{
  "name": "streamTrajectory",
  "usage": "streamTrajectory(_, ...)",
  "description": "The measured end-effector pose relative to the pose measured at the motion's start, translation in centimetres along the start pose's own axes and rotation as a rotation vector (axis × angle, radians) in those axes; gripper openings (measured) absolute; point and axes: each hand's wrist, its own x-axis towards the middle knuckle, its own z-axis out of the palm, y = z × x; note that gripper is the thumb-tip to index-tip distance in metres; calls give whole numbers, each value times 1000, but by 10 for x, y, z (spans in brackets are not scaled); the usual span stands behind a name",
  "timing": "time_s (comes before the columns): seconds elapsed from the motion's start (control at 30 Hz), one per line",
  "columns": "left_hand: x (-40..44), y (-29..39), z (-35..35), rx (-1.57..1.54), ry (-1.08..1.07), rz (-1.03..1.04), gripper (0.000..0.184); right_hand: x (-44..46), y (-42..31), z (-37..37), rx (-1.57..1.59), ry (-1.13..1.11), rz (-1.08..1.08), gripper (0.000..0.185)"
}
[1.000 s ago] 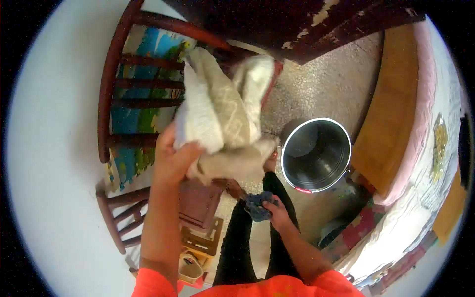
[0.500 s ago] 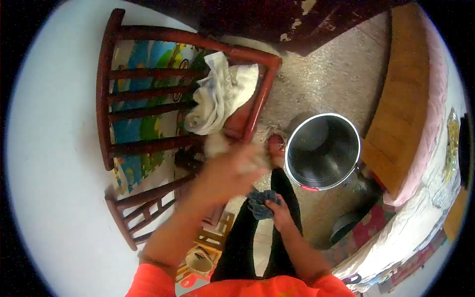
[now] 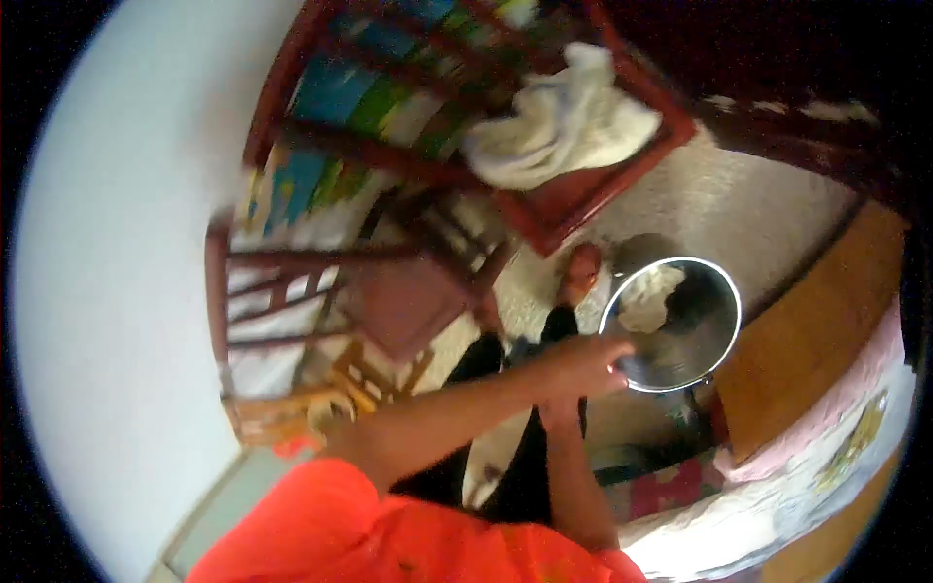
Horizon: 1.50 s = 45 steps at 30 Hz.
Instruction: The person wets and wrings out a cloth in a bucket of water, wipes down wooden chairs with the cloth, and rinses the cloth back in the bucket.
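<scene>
My left hand [image 3: 586, 369] reaches across my body to the near rim of a metal bucket [image 3: 736, 291]; its blurred fingers are apart. An off-white cloth [image 3: 649, 299] is inside the bucket, away from those fingers. My right hand [image 3: 560, 412] is mostly covered by my left forearm, with its fingers hidden. Just beyond that forearm, a bit of the bunched dark grey cloth [image 3: 522, 348] shows, the one my right hand gripped half a second ago. A white towel [image 3: 564, 131] lies in a heap on the red-brown wooden chair [image 3: 595, 199].
A second dark wooden chair [image 3: 408, 301] stands at the left, with a small yellow wooden chair [image 3: 272, 418] nearer me. The bed's wooden side [image 3: 816, 330] runs along the right, under pale bedding [image 3: 719, 534]. My foot [image 3: 581, 267] is beside the bucket.
My left hand has swung right to the bucket, and the off-white cloth it carried is now inside. My view has turned, shifting the chairs. My right hand has become mostly hidden.
</scene>
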Motion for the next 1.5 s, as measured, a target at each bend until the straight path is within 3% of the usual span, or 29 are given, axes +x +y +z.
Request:
streamTrajectory(0.07, -32, -49, 1, 160, 323, 39, 41, -3, -43, 26, 136, 149, 184, 41)
streamTrajectory(0.13, -73, -84, -6, 210, 648, 15, 31, -2, -58, 32, -131, 101, 181, 37)
streamTrajectory(0.2, -117, -127, -3, 206, 728, -142, 28, -1, -68, 42, -32, 115, 239, 41)
streamTrajectory(0.27, -166, -158, 11, -182, 847, -325, 27, 2, -68, 46, -106, 96, 219, 42)
streamTrajectory(0.33, -212, -193, 18, -255, 953, -553, 25, 3, -69, 56, -178, 92, 236, 45)
streamTrajectory(0.4, -259, -285, 43, -364, 1287, -549, 33, 7, -62, 66, -566, 23, 122, 39)
streamTrajectory(0.43, -295, -293, 34, -789, 1383, -417, 38, 8, -58, 79, -584, 17, 118, 39)
streamTrajectory(0.47, -326, -294, 18, -1219, 1436, -261, 44, 10, -55, 97, -697, -133, 15, 41)
streamTrajectory(0.53, -360, -300, -29, -855, 1638, -724, 54, 24, -43, 131, -1071, -351, -265, 46)
streamTrajectory(0.57, -377, -308, -49, -824, 1708, -616, 57, 36, -33, 148, -1330, -414, -445, 49)
streamTrajectory(0.63, -406, -337, -81, -656, 1823, -344, 60, 67, -5, 196, -1434, -513, -670, 53)
streamTrajectory(0.7, -423, -345, -106, -535, 1828, -131, 58, 95, 13, 250, -1743, -554, -903, 53)
streamTrajectory(0.8, -422, -331, -121, -568, 1737, -31, 46, 135, 50, 280, -1895, -621, -905, 55)
streamTrajectory(0.87, -414, -332, -116, -895, 1678, 127, 40, 162, 88, 251, -2187, -547, -1304, 52)
streamTrajectory(0.9, -409, -324, -116, -913, 1734, 175, 34, 155, 101, 243, -2206, -508, -1290, 52)
streamTrajectory(0.97, -405, -318, -115, -914, 1745, 152, 33, 125, 138, 238, -2261, -298, -993, 56)
streamTrajectory(1.03, -407, -318, -118, -904, 1757, 148, 32, 101, 193, 200, -2062, -375, -1010, 58)
streamTrajectory(1.1, -408, -319, -118, -869, 1763, 119, 31, 81, 231, 171, -2248, -511, -967, 51)
streamTrajectory(1.13, -409, -319, -119, -869, 1758, 130, 31, 81, 230, 173, -2251, -500, -974, 51)
streamTrajectory(1.2, -408, -318, -117, -848, 1748, 150, 31, 83, 226, 175, -1967, -496, -987, 45)
streamTrajectory(1.23, -408, -318, -116, -853, 1733, 153, 31, 78, 201, 184, -2008, -599, -944, 36)
streamTrajectory(1.3, -407, -323, -121, -882, 1727, 92, 32, 104, 161, 167, -2158, -691, -1195, 32)
streamTrajectory(1.37, -407, -320, -121, -862, 1725, 100, 32, 163, 139, 122, -2111, -252, -1050, 25)
streamTrajectory(1.43, -405, -317, -120, -852, 1738, 169, 32, 127, 55, 176, -2206, -417, -1352, 22)
streamTrajectory(1.47, -404, -319, -120, -854, 1735, 156, 32, 123, 60, 171, -2206, -420, -1338, 22)
streamTrajectory(1.5, -406, -322, -121, -823, 1732, 145, 31, 116, 69, 166, -2208, -247, -1355, 21)
